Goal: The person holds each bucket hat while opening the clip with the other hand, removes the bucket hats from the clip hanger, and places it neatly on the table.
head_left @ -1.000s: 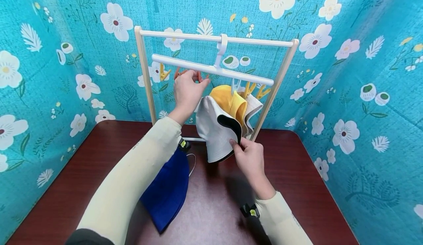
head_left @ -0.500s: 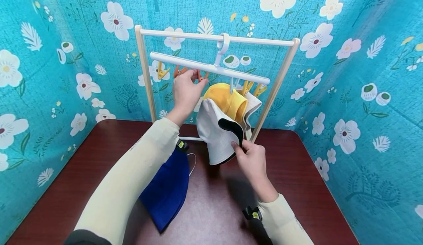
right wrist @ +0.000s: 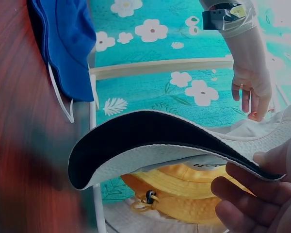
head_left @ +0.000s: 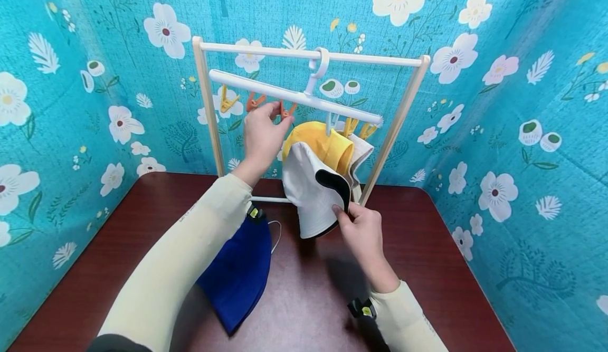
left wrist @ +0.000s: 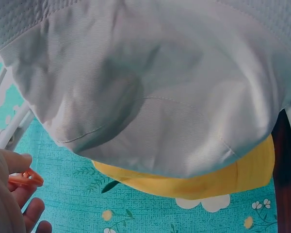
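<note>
In the head view, my left hand pinches an orange clothespin under the white clip hanger. The left wrist view shows that clothespin between thumb and fingers. My right hand grips the brim of a pale grey bucket hat, whose brim has a black underside. The hat is held below the hanger, its crown toward the left hand. Behind it a yellow hat hangs from a light blue clothespin. Another whitish hat hangs farther right, partly hidden.
A wooden stand with a white top rail carries the hanger. A dark blue hat with a white cord lies on the dark red table. More clothespins, one orange and one yellow, hang at the left.
The hanger has shifted left, its left end also rising, and the hung hats moved with it. My left hand has moved slightly left with the orange clothespin. The right hand still holds the grey hat.
</note>
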Motion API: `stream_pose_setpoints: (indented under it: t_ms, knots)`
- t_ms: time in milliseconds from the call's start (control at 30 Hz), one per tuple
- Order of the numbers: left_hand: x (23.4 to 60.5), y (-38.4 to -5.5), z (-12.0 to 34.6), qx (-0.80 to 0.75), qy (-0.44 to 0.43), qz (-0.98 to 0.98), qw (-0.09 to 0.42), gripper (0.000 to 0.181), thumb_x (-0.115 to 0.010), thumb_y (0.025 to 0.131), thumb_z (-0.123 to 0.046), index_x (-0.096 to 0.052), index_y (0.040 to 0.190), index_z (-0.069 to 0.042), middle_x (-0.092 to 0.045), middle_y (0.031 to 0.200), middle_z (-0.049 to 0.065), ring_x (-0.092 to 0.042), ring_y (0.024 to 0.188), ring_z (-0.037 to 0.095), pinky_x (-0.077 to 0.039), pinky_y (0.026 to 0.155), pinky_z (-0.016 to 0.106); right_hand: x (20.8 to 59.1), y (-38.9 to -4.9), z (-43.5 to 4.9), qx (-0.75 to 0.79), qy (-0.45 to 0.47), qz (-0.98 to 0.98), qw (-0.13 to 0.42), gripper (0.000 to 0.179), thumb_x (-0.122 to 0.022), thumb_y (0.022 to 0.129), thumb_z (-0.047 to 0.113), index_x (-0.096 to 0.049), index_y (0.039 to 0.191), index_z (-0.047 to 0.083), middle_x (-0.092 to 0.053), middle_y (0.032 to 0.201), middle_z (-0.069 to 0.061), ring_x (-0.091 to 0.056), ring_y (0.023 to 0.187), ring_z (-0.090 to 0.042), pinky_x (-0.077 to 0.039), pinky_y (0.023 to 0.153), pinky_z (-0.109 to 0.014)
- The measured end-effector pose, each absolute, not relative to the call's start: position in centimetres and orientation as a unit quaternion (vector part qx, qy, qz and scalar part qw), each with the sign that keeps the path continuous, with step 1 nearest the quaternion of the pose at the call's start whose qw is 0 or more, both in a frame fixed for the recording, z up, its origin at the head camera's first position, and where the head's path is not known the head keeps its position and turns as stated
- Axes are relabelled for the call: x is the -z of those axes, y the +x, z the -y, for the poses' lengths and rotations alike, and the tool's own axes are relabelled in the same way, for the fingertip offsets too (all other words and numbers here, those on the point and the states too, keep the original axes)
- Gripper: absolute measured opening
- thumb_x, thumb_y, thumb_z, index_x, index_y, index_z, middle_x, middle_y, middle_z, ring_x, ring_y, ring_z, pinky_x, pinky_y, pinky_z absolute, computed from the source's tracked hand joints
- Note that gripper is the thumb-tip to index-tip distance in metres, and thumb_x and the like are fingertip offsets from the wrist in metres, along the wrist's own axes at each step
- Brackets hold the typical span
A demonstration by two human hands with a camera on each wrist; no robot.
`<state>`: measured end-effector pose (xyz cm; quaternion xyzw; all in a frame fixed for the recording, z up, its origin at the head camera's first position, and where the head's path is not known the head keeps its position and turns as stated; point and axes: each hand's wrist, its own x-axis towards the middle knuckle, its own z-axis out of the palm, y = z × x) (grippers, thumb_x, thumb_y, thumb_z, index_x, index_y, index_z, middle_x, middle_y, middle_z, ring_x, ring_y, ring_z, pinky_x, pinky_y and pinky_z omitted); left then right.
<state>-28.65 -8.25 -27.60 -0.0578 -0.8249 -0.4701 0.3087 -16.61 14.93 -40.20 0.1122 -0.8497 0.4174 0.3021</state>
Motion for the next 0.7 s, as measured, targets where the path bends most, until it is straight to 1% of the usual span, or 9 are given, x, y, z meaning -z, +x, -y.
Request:
stream_pose_setpoints:
  t_ms: [100,167,333,467,533,600,700]
  knots:
    - [27.7,-28.6,8.4,0.465,-0.061,0.824,0.318,0.035,-0.079,0.092,-0.033,-0.076,0.121,-0.013,-0.075,0.120,0.004,-0.070,0.112,0.019,-0.057,0.088,0.033,40.3,-16.7,-14.9,-0.419,0.114,0.849,0.301,0.025,-0.083,0.088,0.019,-0.074,0.065,0.018,-0.041,0.048,0.010,-0.030,0.048,-0.005,-0.024,0.042,-0.023]
    - [27.9,-28.6,8.6,0.462,-0.060,0.825,0.319,0.035,-0.079,0.092,-0.033,-0.076,0.120,-0.014,-0.076,0.119,0.003,-0.070,0.111,0.020,-0.057,0.088,0.034,40.4,-16.7,-14.9,-0.421,0.115,0.848,0.302,0.027,-0.083,0.087,0.018,-0.072,0.063,0.018,-0.040,0.048,0.010,-0.030,0.049,-0.005,-0.024,0.042,-0.023]
    - [28.3,-28.2,9.1,0.455,-0.047,0.834,0.309,0.038,-0.077,0.093,-0.035,-0.074,0.125,-0.016,-0.076,0.119,-0.001,-0.068,0.111,0.018,-0.055,0.090,0.034,40.4,-16.7,-14.8,-0.422,0.123,0.845,0.306,0.029,-0.084,0.086,0.016,-0.070,0.061,0.017,-0.039,0.049,0.011,-0.030,0.050,-0.006,-0.024,0.043,-0.022]
    - [28.7,-27.8,9.6,0.457,-0.030,0.839,0.295,0.041,-0.077,0.093,-0.036,-0.073,0.129,-0.016,-0.075,0.122,-0.001,-0.067,0.113,0.022,-0.055,0.091,0.034,40.4,-16.6,-14.8,-0.423,0.124,0.844,0.306,0.023,-0.084,0.086,0.016,-0.074,0.065,0.018,-0.048,0.050,0.012,-0.033,0.050,-0.006,-0.026,0.043,-0.022]
    - [28.8,-27.5,10.0,0.459,-0.022,0.840,0.289,0.042,-0.077,0.093,-0.037,-0.072,0.129,-0.016,-0.075,0.122,-0.001,-0.067,0.112,0.021,-0.056,0.091,0.035,40.4,-16.6,-14.8,-0.422,0.123,0.844,0.306,0.022,-0.084,0.086,0.016,-0.075,0.066,0.018,-0.052,0.051,0.011,-0.033,0.050,-0.007,-0.027,0.043,-0.022]
    - [28.9,-27.2,10.4,0.461,-0.019,0.841,0.281,0.044,-0.077,0.092,-0.038,-0.072,0.130,-0.016,-0.074,0.122,-0.001,-0.068,0.112,0.020,-0.056,0.091,0.035,40.5,-16.5,-14.8,-0.421,0.122,0.845,0.307,0.022,-0.084,0.086,0.016,-0.075,0.066,0.018,-0.054,0.052,0.011,-0.033,0.050,-0.006,-0.027,0.043,-0.023]
    - [29.2,-26.6,11.1,0.451,-0.028,0.849,0.274,0.045,-0.077,0.092,-0.038,-0.071,0.130,-0.015,-0.075,0.121,0.003,-0.068,0.112,0.020,-0.056,0.092,0.038,40.5,-16.5,-14.9,-0.420,0.122,0.845,0.307,0.021,-0.084,0.086,0.016,-0.075,0.067,0.017,-0.053,0.051,0.011,-0.033,0.049,-0.007,-0.027,0.043,-0.023]
